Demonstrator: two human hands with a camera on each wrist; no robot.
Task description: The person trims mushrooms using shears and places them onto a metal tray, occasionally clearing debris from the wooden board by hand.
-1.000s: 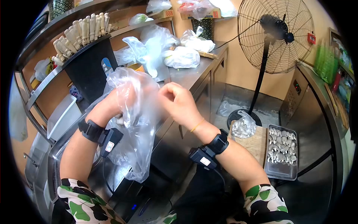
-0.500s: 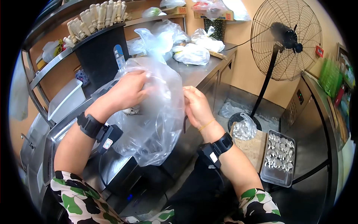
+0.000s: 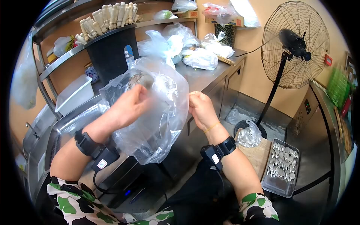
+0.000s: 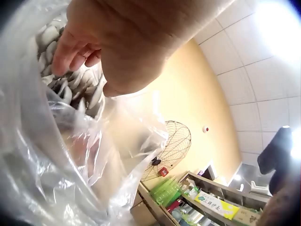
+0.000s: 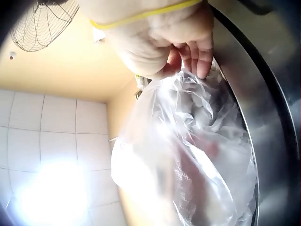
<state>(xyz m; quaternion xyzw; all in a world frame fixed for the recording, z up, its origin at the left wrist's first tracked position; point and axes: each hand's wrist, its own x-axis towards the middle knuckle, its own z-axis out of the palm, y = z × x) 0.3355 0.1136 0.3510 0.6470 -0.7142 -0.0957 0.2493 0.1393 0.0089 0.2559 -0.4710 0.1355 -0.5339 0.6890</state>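
A large clear plastic bag (image 3: 153,127) hangs open in front of me, with grey-and-white oyster mushrooms (image 4: 70,89) inside it. My left hand (image 3: 129,107) reaches into the bag's mouth. Its loosely bent fingers are right at the mushrooms in the left wrist view, and the thumb stands apart with no mushroom between. On the other side, my right hand (image 3: 202,108) pinches the bag's rim between thumb and fingers; the plastic bunches under its fingertips in the right wrist view.
At right, a tray (image 3: 277,190) holds rows of mushrooms beside a wooden board (image 3: 257,159) bearing a bagged heap (image 3: 249,135). A standing fan (image 3: 296,45) is behind. White bags (image 3: 200,59) lie on the steel counter (image 3: 187,77), near a black bin (image 3: 112,56) of wooden handles.
The bag's mouth has spread wider and the mushrooms inside now show. The right hand has moved right and grips the rim, while the left hand has come out from behind the plastic.
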